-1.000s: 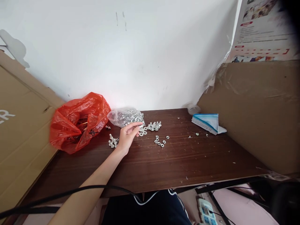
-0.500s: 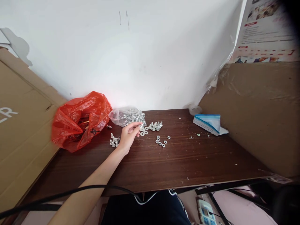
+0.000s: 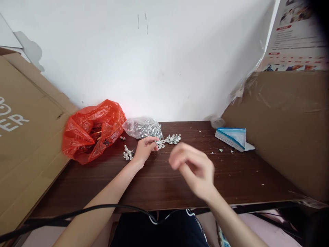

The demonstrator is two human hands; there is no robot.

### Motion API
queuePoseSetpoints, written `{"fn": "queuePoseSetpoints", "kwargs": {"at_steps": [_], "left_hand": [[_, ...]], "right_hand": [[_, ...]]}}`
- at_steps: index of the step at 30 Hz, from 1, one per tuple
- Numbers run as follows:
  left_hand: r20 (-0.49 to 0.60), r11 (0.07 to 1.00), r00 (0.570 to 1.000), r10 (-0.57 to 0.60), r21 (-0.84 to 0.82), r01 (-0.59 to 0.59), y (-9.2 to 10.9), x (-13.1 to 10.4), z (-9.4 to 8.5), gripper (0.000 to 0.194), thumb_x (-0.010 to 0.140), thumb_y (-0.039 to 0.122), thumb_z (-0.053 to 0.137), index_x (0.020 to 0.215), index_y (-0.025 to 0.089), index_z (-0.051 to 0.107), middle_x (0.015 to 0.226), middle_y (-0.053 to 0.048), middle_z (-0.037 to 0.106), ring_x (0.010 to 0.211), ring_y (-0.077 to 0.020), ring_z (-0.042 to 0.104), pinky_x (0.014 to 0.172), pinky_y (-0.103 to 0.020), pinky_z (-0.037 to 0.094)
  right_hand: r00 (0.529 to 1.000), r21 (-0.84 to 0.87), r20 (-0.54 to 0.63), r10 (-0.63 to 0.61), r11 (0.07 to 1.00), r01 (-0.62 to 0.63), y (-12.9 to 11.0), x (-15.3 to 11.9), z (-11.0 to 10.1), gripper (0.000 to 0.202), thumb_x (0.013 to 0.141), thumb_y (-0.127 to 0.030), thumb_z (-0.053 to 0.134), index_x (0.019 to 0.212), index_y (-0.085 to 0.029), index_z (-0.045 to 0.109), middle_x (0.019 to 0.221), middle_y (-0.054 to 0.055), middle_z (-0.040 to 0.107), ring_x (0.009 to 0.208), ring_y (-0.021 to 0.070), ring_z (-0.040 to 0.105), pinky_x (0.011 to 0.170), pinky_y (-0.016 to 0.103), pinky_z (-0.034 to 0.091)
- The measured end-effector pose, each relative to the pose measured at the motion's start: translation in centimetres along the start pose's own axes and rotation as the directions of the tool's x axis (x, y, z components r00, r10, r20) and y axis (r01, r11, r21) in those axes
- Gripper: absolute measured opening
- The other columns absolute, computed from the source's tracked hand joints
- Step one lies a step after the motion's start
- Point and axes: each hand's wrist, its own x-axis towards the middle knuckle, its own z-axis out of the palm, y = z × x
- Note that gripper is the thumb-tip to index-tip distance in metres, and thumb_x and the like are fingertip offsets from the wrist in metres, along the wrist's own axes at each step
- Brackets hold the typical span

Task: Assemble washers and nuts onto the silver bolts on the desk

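Note:
My left hand [image 3: 145,149] reaches in from the left, its thumb and fingertips pinched on a flat metal washer at the edge of a small group of washers [image 3: 162,146]. Just right of them, a cluster of bolts [image 3: 173,139] stands on the brown table. Another group of bolts [image 3: 128,153] stands left of my left wrist. My right hand [image 3: 195,168] hangs over the middle of the table with curled fingers, smeared by motion. Whether it holds anything does not show. It covers the place where loose nuts lay.
A clear plastic bag of metal fasteners [image 3: 144,128] lies against the wall beside an open red plastic bag [image 3: 95,132]. Cardboard boxes flank both sides. A blue-and-white packet [image 3: 231,138] lies at the right. A black cable [image 3: 102,206] crosses in front.
My right hand has come in from the lower right over the table, hiding the nuts. My left hand stays by the washers, its fingertips lower and closed together. The view has shifted slightly.

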Motion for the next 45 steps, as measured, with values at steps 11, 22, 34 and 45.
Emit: {"fn": "queuePoseSetpoints", "kwargs": {"at_steps": [11, 22, 34, 45], "left_hand": [[0.021, 0.999, 0.999, 0.039, -0.003, -0.039, -0.2, 0.2, 0.0, 0.021, 0.069, 0.016, 0.068, 0.089, 0.011, 0.068, 0.086, -0.006, 0.069, 0.072, -0.0150, 0.066, 0.072, -0.031, 0.057], [0.162, 0.944, 0.971, 0.178, 0.251, -0.215, -0.9, 0.7, -0.7, 0.022, 0.070, 0.026, 0.069, 0.089, 0.014, 0.068, 0.089, -0.007, 0.071, 0.080, -0.0184, 0.066, 0.074, -0.032, 0.054], [0.052, 0.989, 0.997, -0.061, -0.132, 0.067, 0.1, 0.3, 0.0, 0.031, 0.061, 0.023, 0.079, 0.087, 0.010, 0.067, 0.080, -0.005, 0.069, 0.071, -0.0142, 0.066, 0.081, -0.034, 0.053], [0.069, 0.986, 0.993, -0.095, -0.133, 0.104, 0.6, 0.0, 0.3, 0.029, 0.061, 0.024, 0.079, 0.084, 0.010, 0.069, 0.086, -0.008, 0.070, 0.075, -0.0143, 0.064, 0.080, -0.033, 0.053]], "right_hand": [[0.967, -0.344, 0.060, 0.249, 0.914, -0.214, 10.4, 1.7, 2.2, 0.012, 0.082, -0.016, 0.056, 0.091, -0.020, 0.063, 0.085, 0.004, 0.065, 0.075, 0.0174, 0.059, 0.066, 0.029, 0.046], [0.930, -0.148, 0.003, 0.367, 0.920, -0.363, 10.2, 1.6, 2.0, 0.011, 0.080, -0.027, 0.061, 0.084, -0.019, 0.066, 0.079, 0.003, 0.067, 0.069, 0.0160, 0.059, 0.062, 0.028, 0.044], [0.895, 0.711, 0.051, 0.442, 0.613, -0.343, 8.6, 2.6, -0.3, 0.019, 0.060, -0.017, 0.051, 0.068, -0.022, 0.034, 0.067, -0.001, 0.037, 0.057, 0.0129, 0.035, 0.055, 0.030, 0.037], [0.911, 0.779, -0.018, 0.411, 0.577, -0.245, 8.1, 2.9, -0.7, 0.031, 0.060, -0.020, 0.049, 0.064, -0.022, 0.019, 0.063, -0.003, 0.020, 0.053, 0.0136, 0.024, 0.049, 0.030, 0.034]]}}
